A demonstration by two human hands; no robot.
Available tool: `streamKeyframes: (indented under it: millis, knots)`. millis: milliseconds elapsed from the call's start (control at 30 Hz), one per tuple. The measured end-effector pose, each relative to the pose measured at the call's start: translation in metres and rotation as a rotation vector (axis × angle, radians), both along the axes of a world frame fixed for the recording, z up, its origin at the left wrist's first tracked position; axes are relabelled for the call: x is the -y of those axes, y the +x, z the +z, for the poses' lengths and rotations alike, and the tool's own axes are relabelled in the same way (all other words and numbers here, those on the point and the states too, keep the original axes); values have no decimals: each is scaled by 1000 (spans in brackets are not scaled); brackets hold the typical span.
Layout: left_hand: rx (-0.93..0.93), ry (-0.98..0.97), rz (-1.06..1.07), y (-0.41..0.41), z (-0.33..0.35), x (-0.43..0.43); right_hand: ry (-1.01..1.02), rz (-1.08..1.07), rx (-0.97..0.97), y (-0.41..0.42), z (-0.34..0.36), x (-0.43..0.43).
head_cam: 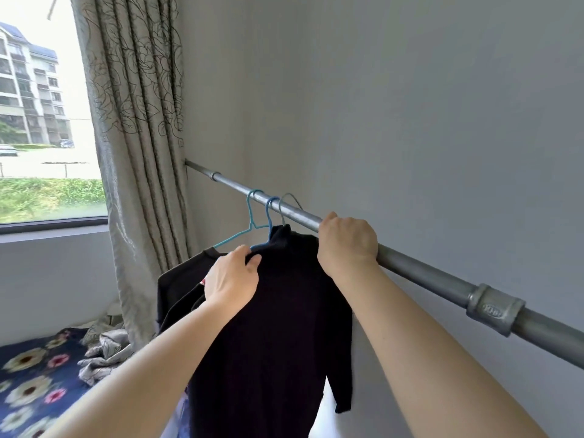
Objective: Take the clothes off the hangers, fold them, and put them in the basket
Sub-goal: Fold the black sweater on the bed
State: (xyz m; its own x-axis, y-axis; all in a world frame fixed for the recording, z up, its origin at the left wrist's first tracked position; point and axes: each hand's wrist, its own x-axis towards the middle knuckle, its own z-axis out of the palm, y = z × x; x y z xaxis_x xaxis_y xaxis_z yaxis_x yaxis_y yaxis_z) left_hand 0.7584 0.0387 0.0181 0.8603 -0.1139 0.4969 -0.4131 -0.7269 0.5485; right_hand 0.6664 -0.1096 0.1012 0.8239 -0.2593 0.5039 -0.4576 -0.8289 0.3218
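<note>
Landmark taken: the metal rail (426, 270), run along the wall from the curtain down to lower right.

Left of the rail's far end: window (47, 121), then patterned curtain (136, 121). Low down, below the rail's left end: flowered bed cover (31, 374) with a crumpled pale cloth (104, 352) on it.

On the rail, left of its middle: three wire hooks close together, namely pale blue hanger (251, 213), darker blue hanger (268, 216) and grey hanger (282, 207). Hung under them: a black top (268, 327), long-sleeved, high neck up at the grey hook. Behind it, further left under the rail: a second dark garment (180, 279). Which hanger carries which, not settled.

Left hand (232, 279): below the rail at the black top's left shoulder, thumb and fingers pinched on the cloth beside the darker blue hanger's arm. Right hand (346, 245): curled over the rail itself, just right of the hooks; nothing else held.

Further right on the rail: a threaded coupling (494, 309). No basket in view.

Judged handling: light, soft, limp knit; no shape of its own once off the hanger; sleeves liable to trail. Wire hangers thin and springy, apt to catch in a narrow neck. Best hold, by judgement: hook lifted off the rail with one hand, shoulder or neck held with the other, hanger arms eased out through the neck one side at a time, not dragged. Main risk: a stretched neck.
</note>
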Motion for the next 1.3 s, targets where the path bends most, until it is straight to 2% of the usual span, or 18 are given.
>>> streamKeyframes:
  millis: [167, 400, 500, 600, 700, 767, 867, 933, 1000, 1100, 1133, 1233, 1300]
  knots:
    - [-42, -165, -38, -24, 16, -35, -16, -25, -4, -2, 0, -2]
    - [-274, -401, -83, -94, -44, -119, -5, -13, 134, -10, -12, -11]
    - [-311, -462, -48, -111, -44, -156, 169, 117, 194, -14, -25, -37]
    - [-297, -519, -11, -128, -34, -200, 548, 530, 221, -29, -36, -100]
    - [-262, -541, 2, -149, -22, -242, 699, 864, 151, -52, -48, -175]
    - [-254, -545, 8, -167, -16, -277, 658, 948, 75, -66, -58, -222]
    - [-244, -567, 33, -199, -13, -339, 467, 1047, 154, -84, -73, -282]
    - [-231, -568, 41, -225, -14, -394, 416, 1084, 175, -99, -84, -331]
    - [-220, -560, 35, -245, -17, -437, 538, 1115, 181, -117, -91, -375]
    - [-223, -561, 48, -274, -22, -521, 847, 1131, 340, -151, -92, -472]
    - [-224, -558, 54, -281, -23, -545, 815, 1117, 376, -157, -90, -500]
    - [-232, -569, 98, -306, -28, -619, 364, 1045, 372, -166, -92, -582]
    - [-233, -552, 127, -318, -32, -657, 201, 1055, 354, -167, -97, -618]
